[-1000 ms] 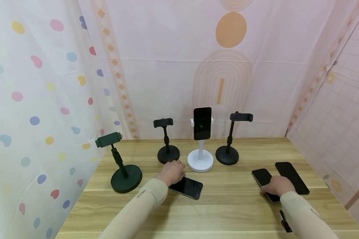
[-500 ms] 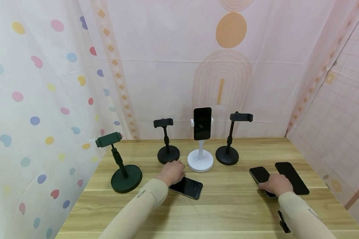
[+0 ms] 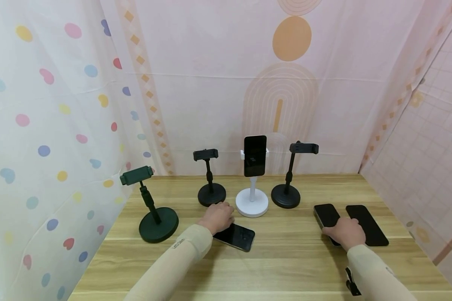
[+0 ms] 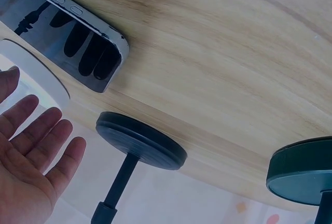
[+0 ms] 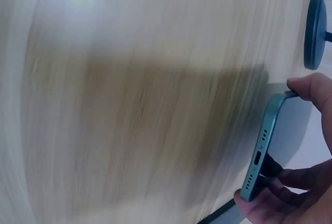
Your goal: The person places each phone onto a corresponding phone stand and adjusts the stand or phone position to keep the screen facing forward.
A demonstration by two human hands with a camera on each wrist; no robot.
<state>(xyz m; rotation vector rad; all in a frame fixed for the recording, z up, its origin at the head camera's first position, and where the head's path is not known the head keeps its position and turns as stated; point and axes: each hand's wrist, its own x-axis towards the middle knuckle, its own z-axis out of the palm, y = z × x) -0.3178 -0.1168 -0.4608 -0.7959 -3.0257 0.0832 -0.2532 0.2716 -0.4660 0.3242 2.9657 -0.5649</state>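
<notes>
My left hand (image 3: 217,216), fingers loosely extended, hovers over a phone (image 3: 239,237) lying screen up on the table. In the left wrist view the hand (image 4: 36,156) stands apart from that phone, whose screen reflects the fingers. On the right, my right hand (image 3: 347,232) grips a dark-screened smartphone (image 3: 327,215) across its width. Thumb and fingertips hold its two long edges in the right wrist view, where the greenish frame (image 5: 263,143) shows its charging port. A second black phone (image 3: 369,225) lies just right of it, partly behind the hand.
A white phone stand (image 3: 251,203) at the back centre bears an upright phone (image 3: 255,155). Black stands flank it, one on the left (image 3: 211,195) and one on the right (image 3: 286,196). A dark green stand (image 3: 159,225) is at the left. Curtains hang behind the wooden table (image 3: 278,267).
My right hand has shifted slightly left and away from me, bringing the gripped phone along, so it now lies nearly level with the other black phone. My left hand keeps its place.
</notes>
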